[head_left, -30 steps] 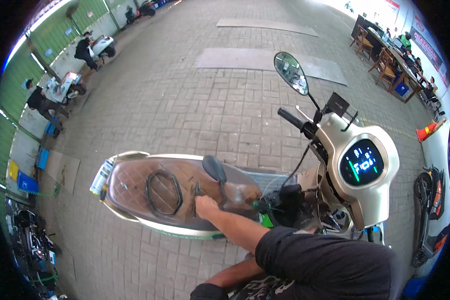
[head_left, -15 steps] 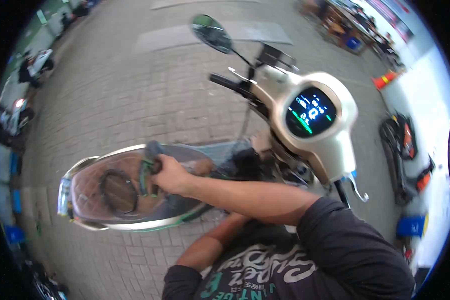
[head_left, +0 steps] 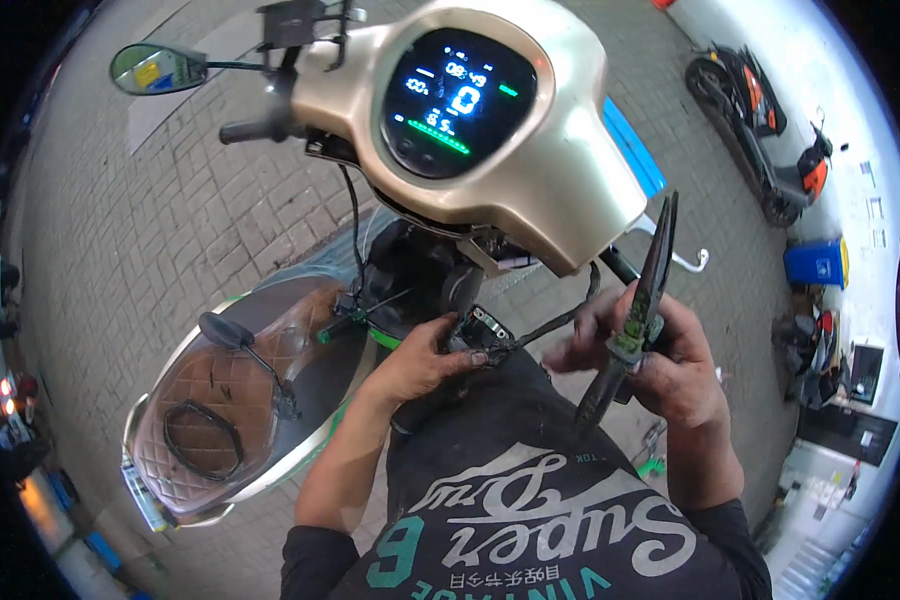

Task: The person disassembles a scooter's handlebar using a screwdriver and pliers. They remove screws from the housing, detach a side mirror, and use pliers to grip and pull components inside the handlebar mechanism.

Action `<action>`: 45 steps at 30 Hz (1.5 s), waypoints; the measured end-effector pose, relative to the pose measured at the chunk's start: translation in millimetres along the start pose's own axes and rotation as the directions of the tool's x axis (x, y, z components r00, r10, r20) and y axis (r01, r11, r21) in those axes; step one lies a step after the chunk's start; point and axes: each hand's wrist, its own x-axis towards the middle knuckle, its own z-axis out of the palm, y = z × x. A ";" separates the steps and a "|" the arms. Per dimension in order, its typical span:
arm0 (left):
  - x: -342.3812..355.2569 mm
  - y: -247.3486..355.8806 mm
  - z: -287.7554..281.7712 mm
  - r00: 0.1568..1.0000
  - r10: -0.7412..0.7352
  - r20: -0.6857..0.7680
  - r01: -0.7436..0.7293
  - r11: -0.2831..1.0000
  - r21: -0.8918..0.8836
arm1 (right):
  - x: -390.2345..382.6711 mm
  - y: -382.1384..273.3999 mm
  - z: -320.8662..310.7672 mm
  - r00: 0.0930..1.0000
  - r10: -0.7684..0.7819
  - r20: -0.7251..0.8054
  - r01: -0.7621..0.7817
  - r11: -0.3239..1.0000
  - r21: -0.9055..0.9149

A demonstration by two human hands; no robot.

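Observation:
My left hand [head_left: 425, 362] grips a small black switch housing [head_left: 485, 328] with its open inner side showing metal contacts. A dark cable [head_left: 560, 322] runs from it up toward the right side of the handlebar. Raised beside the bar, my right hand [head_left: 682, 370] is closed round a long dark tool with green patches [head_left: 652, 285]. It has tapered ends and looks like pliers, though its exact kind is hard to make out. Some of that hand's fingers are blurred. Above both hands is the cream-gold scooter headset [head_left: 560, 180], with a lit display [head_left: 458, 105].
On the scooter's brown quilted seat [head_left: 170, 470] lie a loose mirror with a stem [head_left: 225, 330] and a black ring-shaped part [head_left: 208, 473]. A mounted mirror [head_left: 155, 70] sticks out at the left. A parked scooter [head_left: 755, 130] and a blue bin [head_left: 815, 262] stand along the right wall.
My right hand has come back from the seat to the right handlebar side with the tool in it. The view has turned toward the headset, and my left hand with the switch housing now shows.

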 end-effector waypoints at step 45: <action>-49.9 25.1 51.1 0.879 0.352 -0.323 -0.139 0.835 0.533 | -22.8 22.9 12.6 0.926 0.373 -0.061 -0.209 0.373 -0.904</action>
